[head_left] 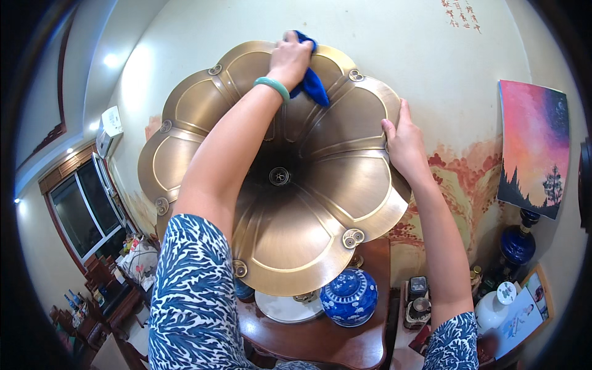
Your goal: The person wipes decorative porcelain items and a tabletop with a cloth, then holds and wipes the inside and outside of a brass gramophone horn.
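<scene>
A large brass-coloured gramophone horn (286,240) with petal-shaped panels fills the middle of the view, its mouth facing me. My left hand (292,58), with a green bangle at the wrist, grips a blue cloth (315,88) against the horn's top rim. Part of the cloth hangs down over the inner surface. At the right rim, my right hand (406,141) holds the horn's edge, thumb in front and fingers partly hidden behind. Deep in the dark throat sits a small round metal fitting (279,176).
Below the horn, a lidded blue-and-white porcelain jar (349,298) stands on a wooden table (314,340) beside a white round plate (277,309). To the right are a painting (534,143), a blue vase (517,245), a white bottle (492,312) and small jars (417,312).
</scene>
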Demonstrator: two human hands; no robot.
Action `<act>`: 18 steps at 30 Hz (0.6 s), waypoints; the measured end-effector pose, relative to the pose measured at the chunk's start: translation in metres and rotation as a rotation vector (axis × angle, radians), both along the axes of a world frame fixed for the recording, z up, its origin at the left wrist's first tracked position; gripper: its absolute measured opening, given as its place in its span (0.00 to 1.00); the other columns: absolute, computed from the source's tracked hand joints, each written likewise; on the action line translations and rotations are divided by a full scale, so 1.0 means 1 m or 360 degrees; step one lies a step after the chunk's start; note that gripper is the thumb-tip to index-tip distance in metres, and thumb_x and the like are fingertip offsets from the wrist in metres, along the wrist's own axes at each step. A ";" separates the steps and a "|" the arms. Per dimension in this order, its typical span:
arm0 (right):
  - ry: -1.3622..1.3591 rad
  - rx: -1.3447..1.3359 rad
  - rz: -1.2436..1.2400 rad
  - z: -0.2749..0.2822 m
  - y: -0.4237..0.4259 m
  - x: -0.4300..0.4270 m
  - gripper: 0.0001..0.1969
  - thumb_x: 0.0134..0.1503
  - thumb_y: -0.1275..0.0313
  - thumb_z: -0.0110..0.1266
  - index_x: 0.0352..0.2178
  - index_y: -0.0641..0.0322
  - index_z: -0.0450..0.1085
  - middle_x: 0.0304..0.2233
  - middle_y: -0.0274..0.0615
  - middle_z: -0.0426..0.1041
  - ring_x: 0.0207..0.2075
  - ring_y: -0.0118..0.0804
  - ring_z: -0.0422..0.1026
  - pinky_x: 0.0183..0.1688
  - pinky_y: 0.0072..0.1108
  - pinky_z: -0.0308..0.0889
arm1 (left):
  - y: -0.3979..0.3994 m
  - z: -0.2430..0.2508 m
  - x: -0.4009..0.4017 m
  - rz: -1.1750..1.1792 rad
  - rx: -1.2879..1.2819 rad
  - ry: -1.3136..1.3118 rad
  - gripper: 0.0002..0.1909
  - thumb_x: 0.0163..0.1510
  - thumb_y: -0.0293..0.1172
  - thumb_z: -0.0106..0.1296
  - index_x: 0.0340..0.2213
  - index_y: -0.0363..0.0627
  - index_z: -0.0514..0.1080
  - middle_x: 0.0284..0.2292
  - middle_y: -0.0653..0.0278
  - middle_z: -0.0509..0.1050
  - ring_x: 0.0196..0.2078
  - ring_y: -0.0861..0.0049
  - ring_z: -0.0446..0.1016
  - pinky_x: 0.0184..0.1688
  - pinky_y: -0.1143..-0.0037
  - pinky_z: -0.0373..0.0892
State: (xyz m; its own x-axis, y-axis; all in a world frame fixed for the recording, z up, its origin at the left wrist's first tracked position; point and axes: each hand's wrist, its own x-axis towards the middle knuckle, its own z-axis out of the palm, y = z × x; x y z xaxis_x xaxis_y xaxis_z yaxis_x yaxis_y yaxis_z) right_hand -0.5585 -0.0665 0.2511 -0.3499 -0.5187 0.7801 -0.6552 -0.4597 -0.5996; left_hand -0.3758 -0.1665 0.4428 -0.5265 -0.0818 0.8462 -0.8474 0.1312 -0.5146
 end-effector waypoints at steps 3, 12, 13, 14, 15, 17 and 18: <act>0.0011 0.0031 -0.0020 0.003 0.002 0.006 0.31 0.61 0.68 0.45 0.60 0.72 0.43 0.29 0.65 0.73 0.34 0.61 0.73 0.39 0.41 0.66 | -0.007 -0.002 -0.011 0.0250 0.0123 0.0236 0.14 0.53 0.28 0.48 0.42 0.53 0.72 0.44 0.47 0.64 0.40 0.49 0.73 0.41 0.61 0.73; -0.0011 -0.0008 -0.0013 0.000 0.000 -0.004 0.30 0.61 0.68 0.45 0.59 0.72 0.44 0.28 0.64 0.73 0.34 0.60 0.73 0.39 0.41 0.66 | 0.006 -0.027 0.002 -0.0229 -0.0053 -0.0446 0.19 0.53 0.28 0.46 0.46 0.61 0.71 0.42 0.51 0.65 0.41 0.54 0.73 0.39 0.65 0.75; -0.0005 -0.0014 -0.0014 0.000 0.000 -0.003 0.30 0.61 0.68 0.45 0.59 0.72 0.44 0.29 0.64 0.73 0.34 0.60 0.73 0.39 0.41 0.66 | 0.004 -0.021 0.010 -0.0143 -0.0072 -0.0261 0.17 0.52 0.27 0.47 0.45 0.57 0.72 0.42 0.50 0.65 0.39 0.53 0.73 0.37 0.64 0.75; -0.0009 -0.0014 -0.0015 0.001 0.000 -0.001 0.30 0.61 0.68 0.45 0.59 0.72 0.44 0.29 0.64 0.73 0.34 0.60 0.73 0.39 0.41 0.66 | 0.002 -0.017 0.020 -0.0088 -0.0064 -0.0110 0.16 0.52 0.27 0.48 0.43 0.56 0.72 0.42 0.50 0.64 0.39 0.51 0.73 0.37 0.63 0.75; -0.0002 0.0027 -0.0016 0.002 0.000 0.002 0.30 0.61 0.68 0.45 0.59 0.72 0.44 0.30 0.64 0.73 0.35 0.60 0.73 0.39 0.41 0.66 | 0.002 -0.017 0.023 -0.0042 -0.0049 0.0040 0.15 0.51 0.27 0.49 0.42 0.55 0.71 0.42 0.49 0.64 0.38 0.50 0.73 0.37 0.62 0.75; 0.0000 0.0073 -0.0024 0.003 0.000 0.003 0.31 0.61 0.68 0.45 0.59 0.73 0.44 0.30 0.65 0.73 0.35 0.61 0.73 0.40 0.41 0.66 | -0.001 -0.021 0.016 0.0008 -0.0032 0.0058 0.14 0.51 0.27 0.50 0.41 0.53 0.71 0.42 0.47 0.64 0.39 0.48 0.72 0.37 0.63 0.75; 0.0003 0.0073 -0.0007 0.003 0.000 0.004 0.31 0.60 0.68 0.45 0.59 0.73 0.44 0.31 0.65 0.73 0.36 0.61 0.73 0.40 0.41 0.66 | 0.000 -0.028 0.011 -0.0093 -0.0028 -0.0015 0.15 0.51 0.26 0.49 0.42 0.54 0.71 0.42 0.47 0.64 0.39 0.48 0.72 0.38 0.63 0.74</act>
State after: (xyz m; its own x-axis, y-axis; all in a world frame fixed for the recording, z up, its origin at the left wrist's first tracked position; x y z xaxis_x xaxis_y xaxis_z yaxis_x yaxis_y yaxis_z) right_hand -0.5542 -0.0663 0.2544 -0.3509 -0.5524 0.7561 -0.6580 -0.4291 -0.6188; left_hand -0.3643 -0.1663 0.4147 -0.5379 -0.0355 0.8423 -0.8336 0.1712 -0.5252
